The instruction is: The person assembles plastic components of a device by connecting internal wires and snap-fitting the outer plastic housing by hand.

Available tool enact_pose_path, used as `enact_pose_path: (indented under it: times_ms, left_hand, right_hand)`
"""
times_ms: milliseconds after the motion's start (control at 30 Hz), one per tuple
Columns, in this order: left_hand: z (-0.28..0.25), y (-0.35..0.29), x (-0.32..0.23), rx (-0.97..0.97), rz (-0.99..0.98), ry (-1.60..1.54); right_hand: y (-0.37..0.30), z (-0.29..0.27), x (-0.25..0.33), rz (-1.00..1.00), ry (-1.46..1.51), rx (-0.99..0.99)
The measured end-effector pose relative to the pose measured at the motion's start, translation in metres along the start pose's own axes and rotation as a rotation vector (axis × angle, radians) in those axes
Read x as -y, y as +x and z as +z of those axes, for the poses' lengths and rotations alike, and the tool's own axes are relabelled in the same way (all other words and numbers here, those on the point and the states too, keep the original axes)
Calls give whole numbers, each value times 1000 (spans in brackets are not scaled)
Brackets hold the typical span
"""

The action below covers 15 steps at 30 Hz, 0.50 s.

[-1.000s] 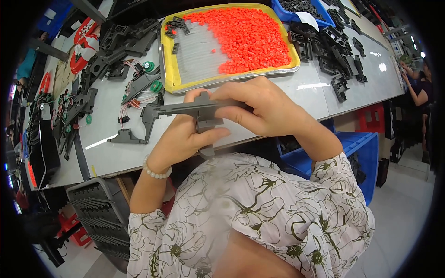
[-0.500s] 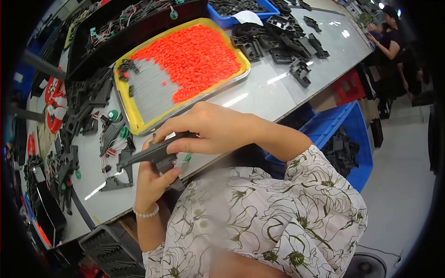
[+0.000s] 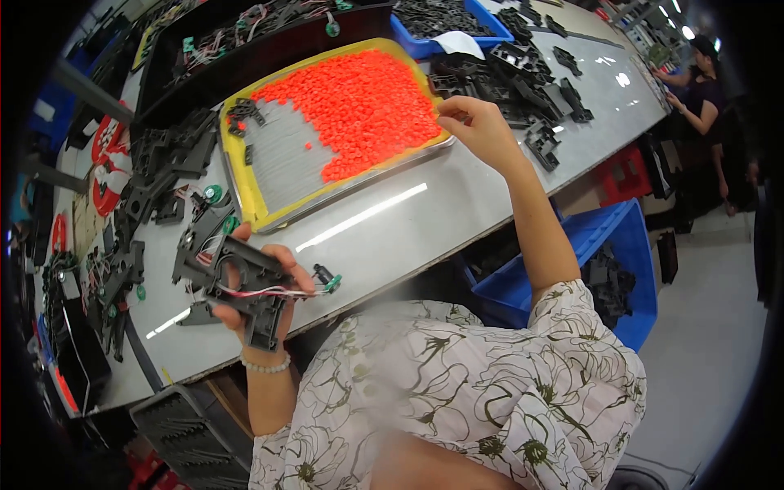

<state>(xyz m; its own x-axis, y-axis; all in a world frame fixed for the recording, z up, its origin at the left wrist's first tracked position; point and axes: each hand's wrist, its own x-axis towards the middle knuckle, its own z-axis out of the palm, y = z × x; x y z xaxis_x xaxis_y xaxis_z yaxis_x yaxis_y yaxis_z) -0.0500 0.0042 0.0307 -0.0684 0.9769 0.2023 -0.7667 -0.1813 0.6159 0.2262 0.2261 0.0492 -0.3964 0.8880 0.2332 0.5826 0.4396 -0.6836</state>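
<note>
My left hand (image 3: 282, 314), with a beaded bracelet at its wrist, grips a black plastic housing (image 3: 245, 273) over the near side of the table. Red and white wires cross the housing and lead to a small green and black piece (image 3: 328, 282) hanging out at its right. My right hand (image 3: 482, 131) is at the right rim of the yellow-edged tray (image 3: 245, 184), beside the orange pieces and the black plastic parts. Its thumb and forefinger are bent and apart, with nothing visible between them. Many small orange pieces (image 3: 367, 106) lie in the tray.
Black plastic parts (image 3: 518, 73) are piled right of the tray, before a blue bin (image 3: 412, 45). More black parts (image 3: 175, 151) with wires lie at the left. A blue crate (image 3: 641, 269) stands below the table edge. A person (image 3: 702, 98) works at the far right.
My right hand has let go of the black housing and moved right and away to the tray's right rim. My left hand has turned the housing, so its wires show.
</note>
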Motion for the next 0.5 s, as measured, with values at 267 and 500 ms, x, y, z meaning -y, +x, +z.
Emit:
enact_pose_path:
  times_ms: [267,500]
  left_hand:
    - [-10,-12,10,-12,16,-106]
    - [-22,-33,0,-30,19,-108]
  right_hand:
    - [38,78,57,-359,-86,233]
    - [67,133,80,-504,-234,321]
